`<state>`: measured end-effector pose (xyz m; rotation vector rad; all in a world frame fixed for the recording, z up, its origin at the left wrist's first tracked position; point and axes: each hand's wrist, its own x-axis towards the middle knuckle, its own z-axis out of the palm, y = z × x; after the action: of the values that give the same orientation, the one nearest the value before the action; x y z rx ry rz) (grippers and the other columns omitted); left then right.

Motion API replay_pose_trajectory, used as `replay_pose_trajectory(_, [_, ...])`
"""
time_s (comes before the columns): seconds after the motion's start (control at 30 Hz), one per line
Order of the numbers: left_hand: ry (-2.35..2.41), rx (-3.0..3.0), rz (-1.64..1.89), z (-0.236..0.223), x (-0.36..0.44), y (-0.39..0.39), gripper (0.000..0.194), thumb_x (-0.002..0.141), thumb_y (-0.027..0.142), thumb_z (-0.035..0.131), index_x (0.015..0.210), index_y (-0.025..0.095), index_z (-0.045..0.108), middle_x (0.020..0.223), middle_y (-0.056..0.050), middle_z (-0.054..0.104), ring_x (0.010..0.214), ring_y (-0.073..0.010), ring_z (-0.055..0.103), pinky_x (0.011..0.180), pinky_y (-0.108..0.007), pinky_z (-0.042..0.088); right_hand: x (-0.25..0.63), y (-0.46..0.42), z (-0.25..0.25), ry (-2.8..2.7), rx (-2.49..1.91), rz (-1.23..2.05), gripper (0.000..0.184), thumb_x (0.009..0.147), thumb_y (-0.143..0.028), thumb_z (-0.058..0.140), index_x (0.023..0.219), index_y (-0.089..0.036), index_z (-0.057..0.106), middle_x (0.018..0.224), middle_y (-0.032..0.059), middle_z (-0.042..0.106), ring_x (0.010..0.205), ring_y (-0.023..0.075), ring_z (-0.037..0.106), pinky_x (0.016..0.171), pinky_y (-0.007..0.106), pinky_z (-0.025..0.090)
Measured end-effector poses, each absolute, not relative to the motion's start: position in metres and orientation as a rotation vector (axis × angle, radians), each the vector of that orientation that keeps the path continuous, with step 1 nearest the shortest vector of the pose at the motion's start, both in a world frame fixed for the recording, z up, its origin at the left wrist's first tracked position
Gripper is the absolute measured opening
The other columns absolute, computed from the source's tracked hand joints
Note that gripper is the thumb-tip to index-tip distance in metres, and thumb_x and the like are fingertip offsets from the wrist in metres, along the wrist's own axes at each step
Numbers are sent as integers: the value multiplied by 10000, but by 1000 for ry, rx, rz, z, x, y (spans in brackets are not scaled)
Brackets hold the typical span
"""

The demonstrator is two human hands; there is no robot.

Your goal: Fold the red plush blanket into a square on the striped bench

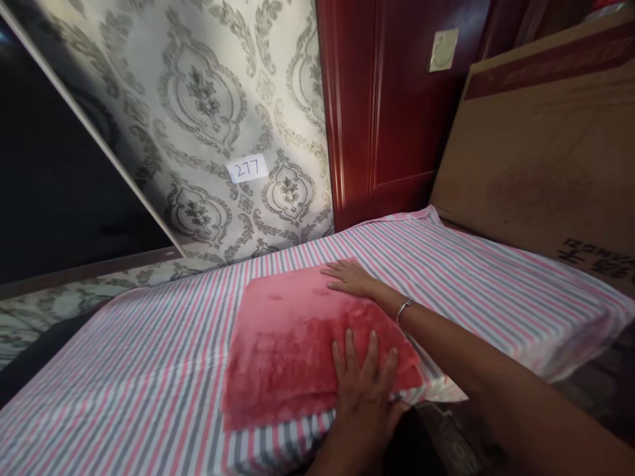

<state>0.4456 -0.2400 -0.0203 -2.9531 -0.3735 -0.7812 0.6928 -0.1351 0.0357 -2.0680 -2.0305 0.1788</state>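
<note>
A folded pink-red plush cloth (282, 330) lies flat on a striped sheet (163, 350), close to the front edge. It looks soft, with layers showing along its near side. My left hand (364, 377) rests on its near right part, palm down and fingers spread. Farther back, my right hand (350, 277) lies flat across the far right corner of the cloth, fingers stretched out. A bracelet (404, 311) circles my right wrist. Neither hand grips the cloth.
A large dark screen (64, 158) stands at the left. Behind are patterned wallpaper (203, 92) with a paper label (248, 168) reading 277, and a dark red wooden panel (407, 99) with a switch plate (443, 49). A big cardboard box (540, 158) leans at the right.
</note>
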Motion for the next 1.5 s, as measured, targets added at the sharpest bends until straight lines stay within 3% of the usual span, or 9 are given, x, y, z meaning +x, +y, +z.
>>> replay_pose_trajectory(0.37, [-398,-3071,-721,-8,446,-248,766,848,593,620,1538,353,392,1670,-48,259,1506,-482,151,1133,-761,190,685,-142,44,-2004,-2182,137,665,986,-642,357,1559,-309,392,1644,81,295,1485,400,254,1178,619,174])
replay_pose_trajectory(0.6, [-549,-3012,-735,36,399,-221,574,945,333,525,1508,266,441,1612,-99,382,1500,-317,303,1215,-630,163,653,-185,58,-1879,-2150,-39,655,1011,-638,242,1572,-320,358,1646,78,292,1518,416,144,1159,693,155])
replay_pose_trajectory(0.7, [-838,-2846,-768,52,357,-184,500,981,307,453,1474,232,489,1588,-130,415,1498,-337,310,1206,-662,140,637,-226,40,-1919,-2078,-141,646,1013,-636,257,1569,-324,359,1645,78,294,1520,410,138,1162,686,159])
replay_pose_trajectory(0.8, [-1077,-2738,-731,46,324,-151,518,965,402,498,1445,210,525,1598,-158,386,1506,-408,260,1175,-711,165,629,-256,16,-1912,-2076,-119,625,1017,-625,277,1557,-328,384,1643,66,299,1524,400,131,1157,685,190])
replay_pose_trajectory(0.93, [-1002,-2846,-695,19,310,-133,501,983,391,449,1415,159,554,1508,-165,511,1490,-354,325,1217,-580,241,629,-264,1,-1841,-2055,-44,616,1023,-610,286,1546,-309,411,1654,46,271,1534,368,120,1167,653,238])
replay_pose_trajectory(1.07, [-1016,-2835,-787,8,313,-134,520,990,410,427,1415,137,550,1540,-174,469,1494,-349,317,1226,-563,237,634,-260,3,-1804,-1984,-25,675,1015,-637,268,1504,-227,490,1637,75,311,1543,333,112,1221,577,203])
replay_pose_trajectory(1.27, [-1309,-2864,-1137,10,305,-136,560,958,467,482,1421,157,533,1629,-150,329,1501,-332,310,1216,-522,291,641,-282,-9,-1406,-1877,55,757,979,-701,273,1540,-214,421,1636,88,308,1521,293,230,1240,523,212])
replay_pose_trajectory(1.4, [-1905,-2815,-1501,16,294,-120,575,930,433,554,1425,142,524,1438,-164,570,1352,-305,525,1158,-472,401,645,-304,-21,-1037,-1886,225,810,929,-742,372,1564,-240,367,1523,115,491,1411,329,443,1177,556,340])
replay_pose_trajectory(1.5, [-2346,-2862,-1650,28,295,-101,634,881,413,666,1427,126,519,1289,-161,666,1161,-282,662,1051,-451,504,645,-309,-16,-911,-1873,381,819,890,-730,475,1539,-234,416,1527,106,487,1402,343,453,1174,541,354])
